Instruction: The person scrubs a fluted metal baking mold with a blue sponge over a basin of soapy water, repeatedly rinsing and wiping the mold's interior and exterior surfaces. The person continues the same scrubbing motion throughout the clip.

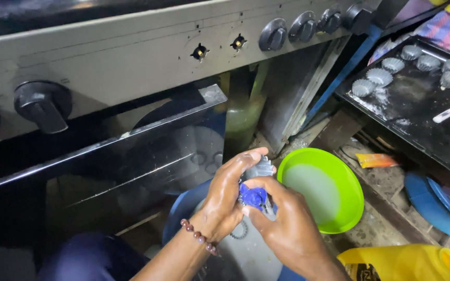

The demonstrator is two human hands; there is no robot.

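Note:
My left hand (225, 195), with a bead bracelet on the wrist, grips a small fluted metal baking mould (260, 168) by its side. My right hand (282, 218) presses a blue scrubbing pad (253, 196) into the mould. Both hands are held over a grey basin (246, 250) with a blue rim, just left of a green bowl (334, 177) that holds cloudy whitish liquid.
A large oven with black knobs (42, 104) and a glass door (131, 166) fills the left and top. A black tray (417, 99) with several fluted moulds lies at the upper right. A yellow jerrycan (407, 263) stands at the bottom right, blue lids (433, 205) beside it.

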